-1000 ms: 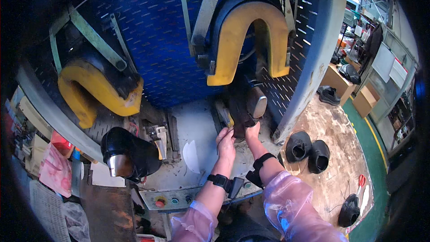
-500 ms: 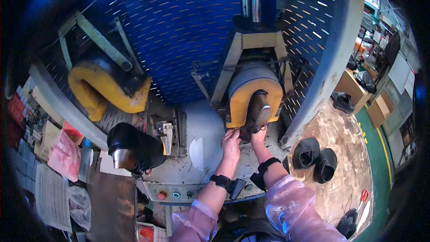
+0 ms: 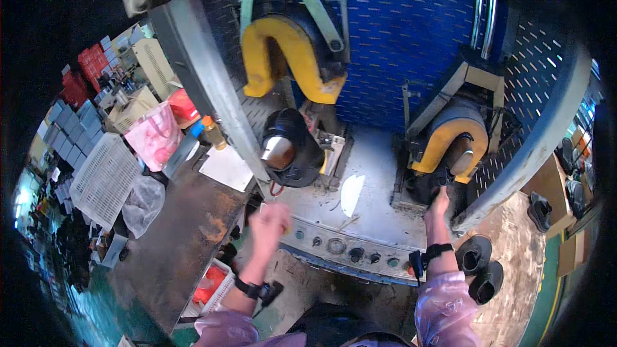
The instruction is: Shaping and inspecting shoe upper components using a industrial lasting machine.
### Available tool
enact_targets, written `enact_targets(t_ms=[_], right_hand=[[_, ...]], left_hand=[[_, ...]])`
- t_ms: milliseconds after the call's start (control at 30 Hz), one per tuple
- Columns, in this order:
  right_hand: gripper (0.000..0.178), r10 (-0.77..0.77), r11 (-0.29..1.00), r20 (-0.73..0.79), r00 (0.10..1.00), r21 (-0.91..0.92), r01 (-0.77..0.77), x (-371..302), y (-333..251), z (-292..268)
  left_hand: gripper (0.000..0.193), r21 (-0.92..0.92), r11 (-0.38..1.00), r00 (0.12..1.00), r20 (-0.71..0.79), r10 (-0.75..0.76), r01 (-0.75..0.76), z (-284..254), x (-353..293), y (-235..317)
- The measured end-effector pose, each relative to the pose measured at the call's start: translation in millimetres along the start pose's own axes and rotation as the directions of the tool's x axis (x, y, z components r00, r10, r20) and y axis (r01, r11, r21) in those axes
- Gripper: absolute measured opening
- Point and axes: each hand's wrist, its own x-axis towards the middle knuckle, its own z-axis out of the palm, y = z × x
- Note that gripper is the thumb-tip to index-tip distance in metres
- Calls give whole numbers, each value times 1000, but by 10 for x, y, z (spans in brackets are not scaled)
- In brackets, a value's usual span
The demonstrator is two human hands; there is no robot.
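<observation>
At bench edge — left hand (image 3: pixel 268 223) blurred, grip unclear; right hand (image 3: pixel 441 200) clutching dark shoe (image 3: pixel 432 187).

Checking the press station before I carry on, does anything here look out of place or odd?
One thing: a white, sole-shaped piece lies loose on the grey machine bed, held by neither clamp. The right hand is on the dark shoe under the right yellow pad; the left hand is blurred.

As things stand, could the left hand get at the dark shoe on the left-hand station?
Probably yes. The left hand is raised, blurred and seemingly empty, just below the dark shoe; only the grey post stands close beside that path. The right hand is at the other station.
</observation>
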Motion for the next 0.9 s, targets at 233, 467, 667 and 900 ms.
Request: enact_targets(t_ms=[233,467,667,900], right_hand=[[23,168,972,79,983,-181,-152,-1388,210,-156],[27,178,938,456,872,-346,-10,-2923,-461,737],[43,561,827,650,513,-460,-322,-3537,-915,532],[18,299,936,412,861,-301,-182,-3991,-1311,-493]], left_hand=[[17,442,617,708,64,703,-652,-411,1317,688],[15,515,333,491,206,847,-790,-477,668,878],[21,304,270,395,508,765,-914,-413,-232,650],[10,-85,866,581,709,400,-493,218,-1025,-93]])
